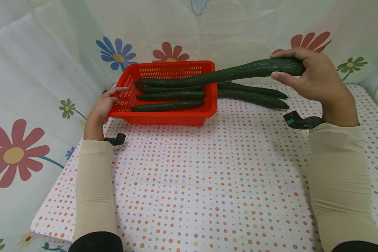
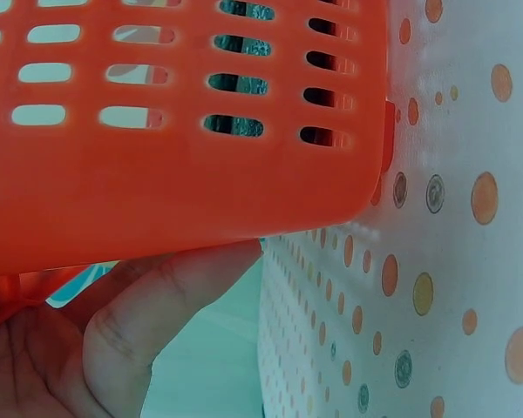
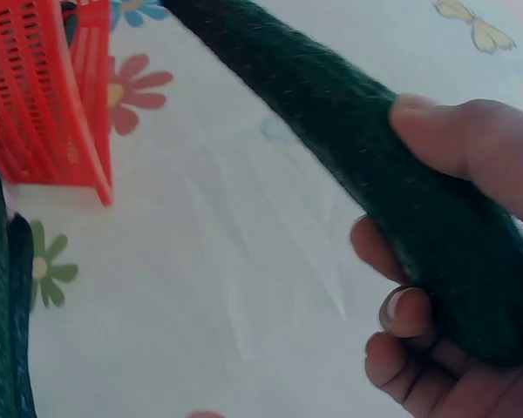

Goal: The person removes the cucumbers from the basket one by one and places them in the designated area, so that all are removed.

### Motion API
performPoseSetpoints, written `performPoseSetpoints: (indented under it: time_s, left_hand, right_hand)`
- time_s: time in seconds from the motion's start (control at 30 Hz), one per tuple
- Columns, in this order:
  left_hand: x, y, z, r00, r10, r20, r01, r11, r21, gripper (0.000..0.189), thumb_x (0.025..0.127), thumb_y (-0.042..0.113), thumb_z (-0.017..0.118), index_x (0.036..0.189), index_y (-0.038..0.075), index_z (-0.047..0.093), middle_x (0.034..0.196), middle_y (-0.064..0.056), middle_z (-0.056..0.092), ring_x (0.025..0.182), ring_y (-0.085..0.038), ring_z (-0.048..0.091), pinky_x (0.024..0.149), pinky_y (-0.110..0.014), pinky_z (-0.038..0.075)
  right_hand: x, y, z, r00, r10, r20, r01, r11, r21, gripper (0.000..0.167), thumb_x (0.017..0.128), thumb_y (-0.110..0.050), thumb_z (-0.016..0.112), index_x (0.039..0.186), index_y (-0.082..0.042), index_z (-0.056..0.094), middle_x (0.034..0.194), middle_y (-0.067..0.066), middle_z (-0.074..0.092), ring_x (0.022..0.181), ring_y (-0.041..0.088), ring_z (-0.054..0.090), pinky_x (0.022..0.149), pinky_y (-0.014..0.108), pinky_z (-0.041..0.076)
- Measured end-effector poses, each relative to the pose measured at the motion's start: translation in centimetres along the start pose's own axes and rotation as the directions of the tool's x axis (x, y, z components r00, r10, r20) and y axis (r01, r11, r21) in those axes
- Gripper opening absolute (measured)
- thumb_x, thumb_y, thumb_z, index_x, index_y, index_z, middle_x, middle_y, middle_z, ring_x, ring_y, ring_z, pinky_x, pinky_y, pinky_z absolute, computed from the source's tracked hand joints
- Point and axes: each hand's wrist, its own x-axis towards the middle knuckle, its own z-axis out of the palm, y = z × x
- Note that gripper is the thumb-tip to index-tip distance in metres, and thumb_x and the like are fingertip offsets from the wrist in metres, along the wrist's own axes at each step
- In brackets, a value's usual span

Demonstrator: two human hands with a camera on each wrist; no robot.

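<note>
My right hand (image 1: 318, 75) grips the thick end of a long dark green cucumber (image 1: 252, 70); the right wrist view shows thumb and fingers curled round the cucumber (image 3: 357, 131). Its thin end reaches over the red plastic basket (image 1: 163, 117). Inside that basket, several cucumbers (image 1: 170, 96) lie side by side. At the basket's left end my left hand (image 1: 102, 106) holds the rim, fingers over the edge. From the left wrist view, the thumb of the left hand (image 2: 148, 322) sits under the rim of the slotted basket (image 2: 183, 192).
To the right of the basket, more cucumbers (image 1: 255, 96) lie on the table (image 1: 208, 182), which has a dotted white cover. Behind and to the left hangs a flower-patterned cloth (image 1: 44, 63). Each wrist carries a small black camera (image 1: 302, 121).
</note>
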Motion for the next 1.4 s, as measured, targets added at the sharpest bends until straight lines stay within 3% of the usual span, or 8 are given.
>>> performPoseSetpoints:
  time_s: [0.17, 0.4, 0.6, 0.67, 0.8, 1.03, 1.23, 1.4]
  left_hand:
    - [0.0, 0.0, 0.0, 1.000, -0.002, -0.008, 0.002, 1.000, 0.008, 0.052, 0.097, 0.010, 0.040, 0.139, 0.037, 0.053, 0.156, -0.009, 0.030, 0.111, -0.023, 0.055, 0.067, -0.025, 0.060]
    - [0.1, 0.1, 0.0, 1.000, -0.004, -0.011, 0.004, 1.000, -0.001, 0.051, 0.098, 0.011, 0.041, 0.140, 0.037, 0.053, 0.155, -0.009, 0.031, 0.114, -0.024, 0.054, 0.068, -0.024, 0.060]
    - [0.2, 0.1, 0.1, 1.000, -0.010, -0.016, 0.010, 1.000, -0.004, 0.051, 0.098, 0.011, 0.041, 0.140, 0.037, 0.053, 0.156, -0.008, 0.031, 0.115, -0.024, 0.053, 0.068, -0.024, 0.060]
    - [0.2, 0.0, 0.0, 1.000, -0.005, -0.018, 0.005, 1.000, 0.002, 0.051, 0.098, 0.011, 0.041, 0.140, 0.037, 0.053, 0.156, -0.009, 0.031, 0.114, -0.024, 0.055, 0.068, -0.024, 0.060]
    - [0.1, -0.1, 0.0, 1.000, 0.001, -0.019, -0.001, 1.000, 0.008, 0.051, 0.098, 0.011, 0.041, 0.140, 0.036, 0.053, 0.156, -0.009, 0.032, 0.112, -0.024, 0.057, 0.068, -0.024, 0.060]
    - [0.0, -0.2, -0.1, 1.000, -0.006, -0.018, 0.005, 1.000, -0.005, 0.050, 0.098, 0.011, 0.040, 0.140, 0.035, 0.053, 0.156, -0.009, 0.032, 0.110, -0.024, 0.058, 0.067, -0.024, 0.060]
    - [0.0, -0.1, 0.0, 1.000, 0.000, -0.020, 0.000, 1.000, 0.002, 0.052, 0.098, 0.010, 0.039, 0.140, 0.036, 0.053, 0.156, -0.009, 0.031, 0.111, -0.023, 0.055, 0.067, -0.023, 0.059]
    - [0.0, 0.0, 0.1, 1.000, -0.002, -0.020, 0.003, 1.000, 0.015, 0.053, 0.098, 0.010, 0.038, 0.140, 0.037, 0.053, 0.157, -0.008, 0.030, 0.115, -0.024, 0.053, 0.067, -0.024, 0.060]
  right_hand:
    - [-0.3, 1.2, -1.2, 0.995, 0.098, 0.019, -0.097, 0.994, -0.058, 0.049, 0.088, -0.020, 0.073, 0.132, -0.005, 0.060, 0.089, -0.030, 0.048, 0.067, -0.003, 0.045, 0.060, 0.005, 0.036]
    - [-0.9, 2.9, -3.0, 0.967, 0.254, 0.037, -0.250, 0.964, -0.088, 0.055, 0.091, -0.025, 0.070, 0.138, -0.002, 0.054, 0.089, -0.021, 0.044, 0.067, -0.002, 0.041, 0.056, 0.005, 0.034]
    - [-1.2, 3.7, -3.5, 0.941, 0.331, 0.071, -0.315, 0.933, -0.174, 0.059, 0.092, -0.028, 0.068, 0.138, 0.004, 0.050, 0.098, 0.014, 0.052, 0.065, 0.006, 0.038, 0.050, 0.015, 0.034]
    - [-1.1, 3.9, -3.4, 0.937, 0.334, 0.099, -0.310, 0.929, -0.205, 0.059, 0.091, -0.030, 0.068, 0.137, 0.004, 0.051, 0.093, 0.020, 0.052, 0.064, 0.009, 0.037, 0.049, 0.021, 0.032]
    - [-0.7, 4.5, -2.5, 0.940, 0.299, 0.163, -0.261, 0.939, -0.223, 0.053, 0.091, -0.034, 0.069, 0.131, -0.001, 0.055, 0.076, 0.014, 0.049, 0.060, 0.016, 0.038, 0.049, 0.030, 0.030]
    - [0.4, 5.0, 0.4, 0.944, 0.193, 0.268, -0.122, 0.958, -0.261, 0.052, 0.092, -0.034, 0.068, 0.133, -0.004, 0.057, 0.073, 0.011, 0.054, 0.057, 0.017, 0.040, 0.059, 0.024, 0.032]
    - [1.1, 5.5, 2.9, 0.956, 0.102, 0.276, -0.050, 0.981, -0.188, 0.046, 0.091, -0.026, 0.070, 0.130, -0.004, 0.061, 0.107, 0.019, 0.068, 0.073, 0.003, 0.047, 0.066, 0.015, 0.037]
    - [1.5, 5.9, 4.1, 0.942, 0.151, 0.299, -0.094, 0.976, -0.195, 0.051, 0.092, -0.030, 0.067, 0.135, -0.003, 0.057, 0.120, 0.024, 0.064, 0.088, 0.023, 0.057, 0.069, 0.026, 0.043]
